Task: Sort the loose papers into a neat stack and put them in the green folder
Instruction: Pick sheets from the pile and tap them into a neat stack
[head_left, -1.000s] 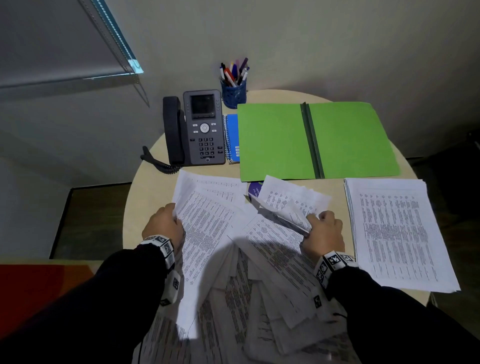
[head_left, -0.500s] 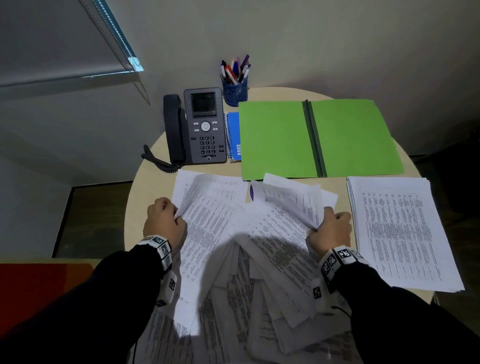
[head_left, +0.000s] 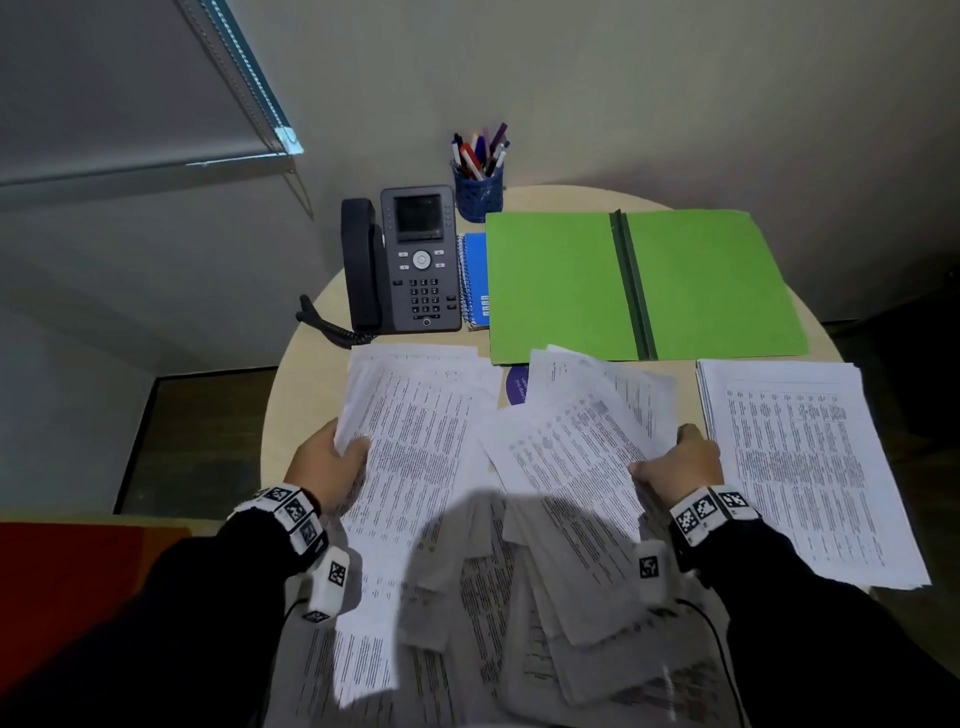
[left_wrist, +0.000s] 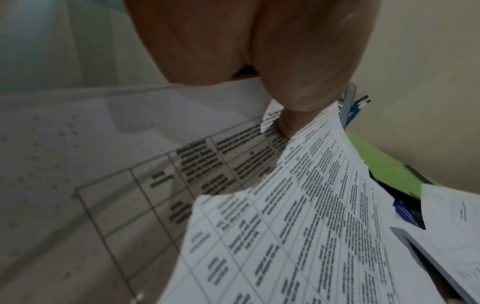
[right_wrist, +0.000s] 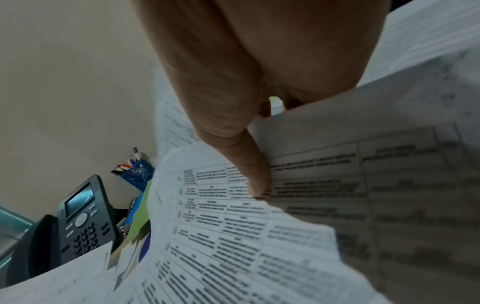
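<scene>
Printed loose papers (head_left: 441, 467) lie in a messy spread across the near half of the round table (head_left: 306, 374). My left hand (head_left: 332, 462) grips the left edge of several sheets, thumb on top (left_wrist: 293, 119). My right hand (head_left: 675, 462) pinches the right edge of another bunch of sheets (head_left: 582, 441), thumb pressed on the print (right_wrist: 255, 185). The green folder (head_left: 644, 286) lies flat and open at the back of the table, with nothing in it. A squared stack of papers (head_left: 800, 457) rests at the right, below the folder.
A dark desk phone (head_left: 405, 265) stands at the back left, its cord curling off the edge. A blue spiral notebook (head_left: 475, 280) lies partly under the folder. A blue pen cup (head_left: 478, 187) stands by the wall. A purple round item (head_left: 517, 384) peeks between sheets.
My right hand has lowered its bunch of sheets, which stood lifted and folded before, and now holds it flatter. My left hand has shifted up along the left sheets' edge.
</scene>
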